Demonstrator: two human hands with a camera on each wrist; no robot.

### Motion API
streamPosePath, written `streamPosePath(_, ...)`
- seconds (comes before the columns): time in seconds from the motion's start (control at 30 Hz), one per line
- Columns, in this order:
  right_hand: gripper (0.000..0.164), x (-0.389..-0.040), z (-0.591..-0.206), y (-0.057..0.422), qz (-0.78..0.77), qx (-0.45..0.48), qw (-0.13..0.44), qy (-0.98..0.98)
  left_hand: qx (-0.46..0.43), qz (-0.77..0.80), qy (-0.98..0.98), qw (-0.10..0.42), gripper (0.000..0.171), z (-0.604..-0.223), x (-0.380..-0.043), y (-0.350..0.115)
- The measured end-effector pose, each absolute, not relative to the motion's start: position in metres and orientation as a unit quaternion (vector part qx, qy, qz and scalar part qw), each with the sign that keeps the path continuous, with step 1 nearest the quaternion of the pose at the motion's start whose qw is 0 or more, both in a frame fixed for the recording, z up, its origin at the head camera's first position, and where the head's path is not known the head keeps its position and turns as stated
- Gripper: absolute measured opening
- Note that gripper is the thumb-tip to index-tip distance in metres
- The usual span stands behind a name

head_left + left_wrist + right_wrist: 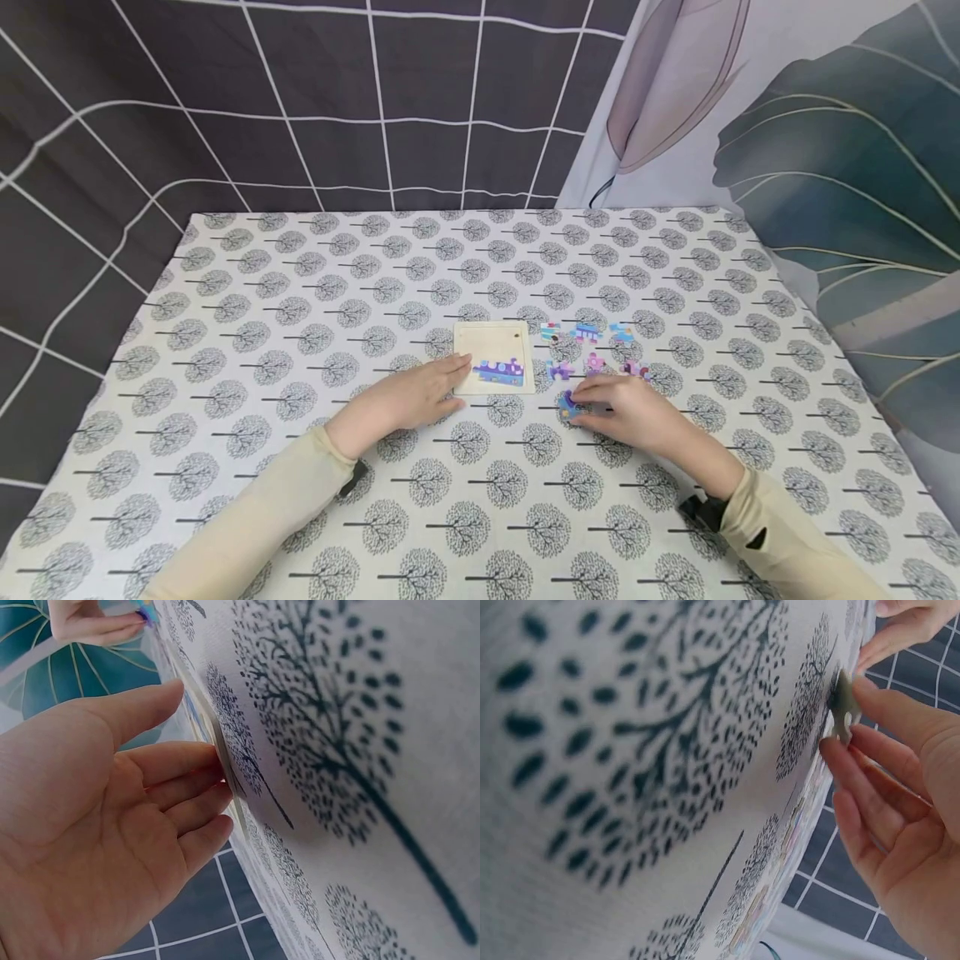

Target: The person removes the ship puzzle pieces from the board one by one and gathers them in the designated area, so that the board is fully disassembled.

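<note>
A square, pale wooden puzzle tray (491,337) lies flat near the middle of the table. Joined purple and blue pieces (501,372) fill the lower part of it. My left hand (420,393) rests at the tray's left side, its extended fingertips against the edge (223,750), as the left wrist view also shows. To the right of the tray, my right hand (633,408) pinches a blue and purple puzzle piece (567,407) between thumb and fingers. In the right wrist view this piece (844,705) is tilted up, close over the cloth.
Several loose puzzle pieces lie right of the tray in two rows, among them a blue and white one (587,333) and a pink one (595,362). A tree-print cloth (300,467) covers the table. Behind it hangs a dark gridded curtain (420,75).
</note>
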State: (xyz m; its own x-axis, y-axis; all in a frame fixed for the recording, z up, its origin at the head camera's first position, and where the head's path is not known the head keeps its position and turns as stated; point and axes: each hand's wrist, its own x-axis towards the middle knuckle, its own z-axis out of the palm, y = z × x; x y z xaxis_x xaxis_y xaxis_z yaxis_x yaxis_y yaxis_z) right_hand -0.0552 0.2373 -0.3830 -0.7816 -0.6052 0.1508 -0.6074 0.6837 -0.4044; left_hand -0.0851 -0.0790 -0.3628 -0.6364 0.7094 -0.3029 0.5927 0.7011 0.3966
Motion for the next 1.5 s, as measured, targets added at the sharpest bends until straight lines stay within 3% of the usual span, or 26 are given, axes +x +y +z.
streamPosePath(0.93,0.028,-0.0514,-0.3785,0.2313,0.174,0.331,-0.017,-0.927,0.362,0.141,0.897,0.212,0.059,-0.3646,-0.084,-0.0794)
streamPosePath(1.5,0.029,-0.0527,-0.3781,0.2298,0.193,0.338,-0.002,-0.921,0.364,0.124,0.899,0.21,0.06,-0.3648,-0.0851,-0.0776)
